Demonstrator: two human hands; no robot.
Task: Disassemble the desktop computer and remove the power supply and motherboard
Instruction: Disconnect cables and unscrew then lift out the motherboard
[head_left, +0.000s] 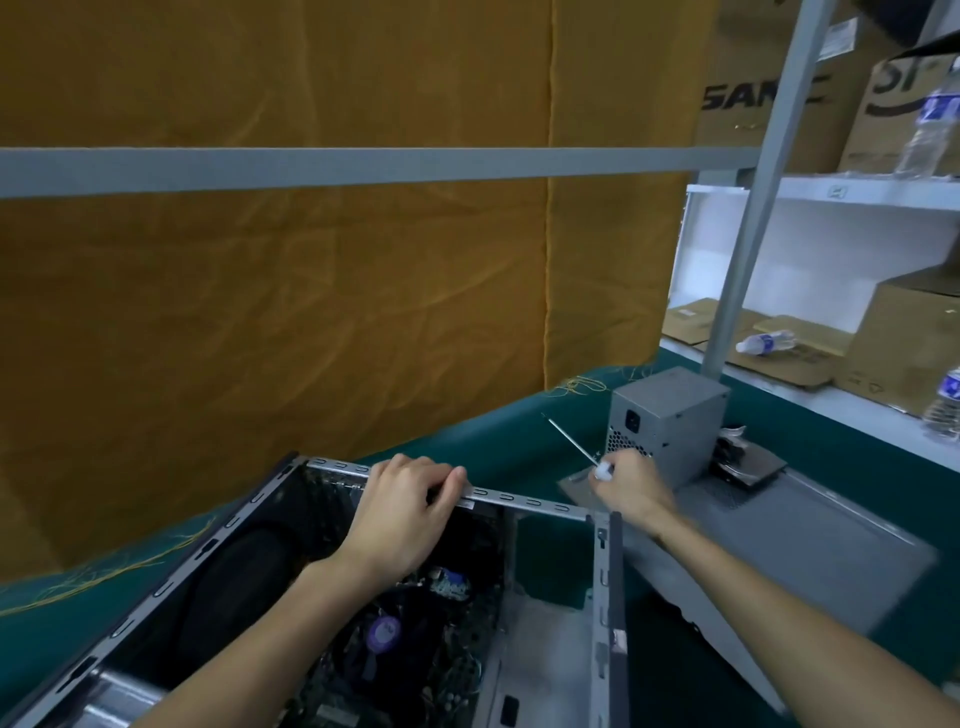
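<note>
Half done, we reckon: power supply (667, 423) stands out on the green cloth (493, 431) at two o'clock of the open case (602, 571), motherboard (415, 639) inside, left hand (402, 512) gripping the case's far rim, right hand (626, 486) clutching the screwdriver (574, 441).
</note>
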